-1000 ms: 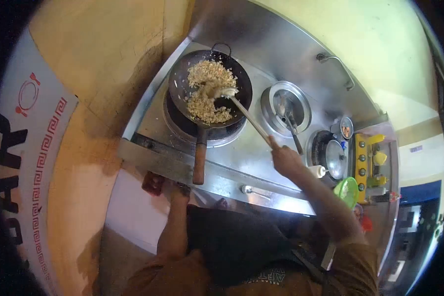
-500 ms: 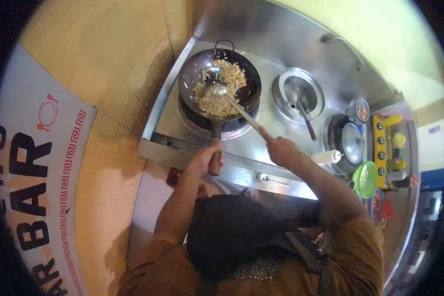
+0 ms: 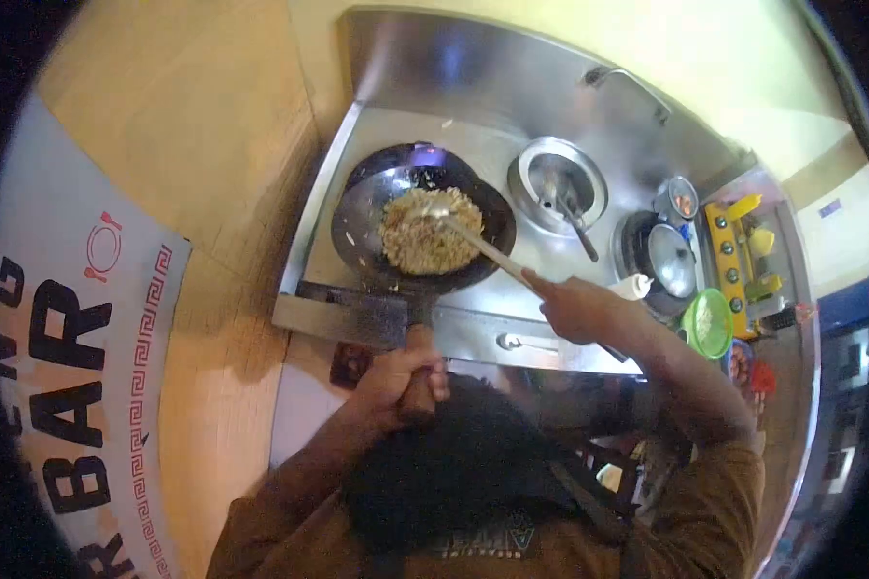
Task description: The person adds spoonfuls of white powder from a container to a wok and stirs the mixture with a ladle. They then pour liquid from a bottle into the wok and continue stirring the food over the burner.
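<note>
A dark wok (image 3: pixel 357 227) with a wooden handle (image 3: pixel 419 398) sits over the left end of the steel stove. My left hand (image 3: pixel 396 378) is wrapped round that handle. Fried rice (image 3: pixel 425 246) lies heaped in the middle of the wok. My right hand (image 3: pixel 574 307) grips the long shaft of a metal ladle (image 3: pixel 488 249). The ladle's head rests in the rice, partly hidden by it.
Right of the wok, a round metal pot (image 3: pixel 519 183) holds utensils. A second wok (image 3: pixel 637 241), a white bottle (image 3: pixel 631 287), a green basket (image 3: pixel 709 323) and a yellow rack (image 3: pixel 720 253) stand farther right. A steel splashback (image 3: pixel 512 77) rises behind.
The wok has come down toward me with my left hand on its handle. The rice has gathered into one heap. My right hand and the ladle have moved slightly down and right.
</note>
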Tool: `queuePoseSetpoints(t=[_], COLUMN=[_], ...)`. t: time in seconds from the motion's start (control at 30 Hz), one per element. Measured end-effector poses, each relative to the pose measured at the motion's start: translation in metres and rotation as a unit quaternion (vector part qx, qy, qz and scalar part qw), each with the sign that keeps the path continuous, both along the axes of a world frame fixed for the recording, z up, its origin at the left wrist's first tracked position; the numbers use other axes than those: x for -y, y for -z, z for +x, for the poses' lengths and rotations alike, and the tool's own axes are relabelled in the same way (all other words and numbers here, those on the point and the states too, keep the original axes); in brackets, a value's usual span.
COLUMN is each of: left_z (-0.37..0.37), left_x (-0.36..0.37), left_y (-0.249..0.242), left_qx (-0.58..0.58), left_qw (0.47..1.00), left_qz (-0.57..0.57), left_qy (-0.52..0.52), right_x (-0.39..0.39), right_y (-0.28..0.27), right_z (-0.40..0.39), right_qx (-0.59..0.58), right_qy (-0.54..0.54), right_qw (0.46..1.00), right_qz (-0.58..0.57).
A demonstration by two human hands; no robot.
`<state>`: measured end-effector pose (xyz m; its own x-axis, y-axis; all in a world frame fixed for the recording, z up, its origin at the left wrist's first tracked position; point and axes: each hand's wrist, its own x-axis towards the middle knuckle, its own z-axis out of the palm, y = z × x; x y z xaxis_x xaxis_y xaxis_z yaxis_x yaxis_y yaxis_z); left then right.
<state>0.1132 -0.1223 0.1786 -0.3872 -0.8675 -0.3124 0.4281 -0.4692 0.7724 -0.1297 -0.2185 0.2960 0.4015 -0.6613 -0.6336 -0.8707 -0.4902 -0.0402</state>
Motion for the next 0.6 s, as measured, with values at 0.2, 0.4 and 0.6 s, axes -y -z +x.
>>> queuePoseSetpoints(t=[0.2, 0.4, 0.6], left_z=[0.016, 0.028, 0.044], left_x=[-0.014, -0.049, -0.022], left_y=[-0.012, -0.019, -0.014], left_qx=[0.000, -0.063, -0.068], left_qw=[1.000, 0.992, 0.987], left_qz=[0.009, 0.112, 0.143], left_qy=[0.004, -0.006, -0.016], right_x=[-0.024, -0.027, -0.024], right_y=[0.025, 0.028, 0.025], right_z=[0.003, -0.005, 0.005], right_qx=[-0.011, 0.051, 0.023], right_qy=[-0.043, -0.019, 0.026], right_qw=[0.998, 0.999, 0.999], right_qz=[-0.046, 0.002, -0.022])
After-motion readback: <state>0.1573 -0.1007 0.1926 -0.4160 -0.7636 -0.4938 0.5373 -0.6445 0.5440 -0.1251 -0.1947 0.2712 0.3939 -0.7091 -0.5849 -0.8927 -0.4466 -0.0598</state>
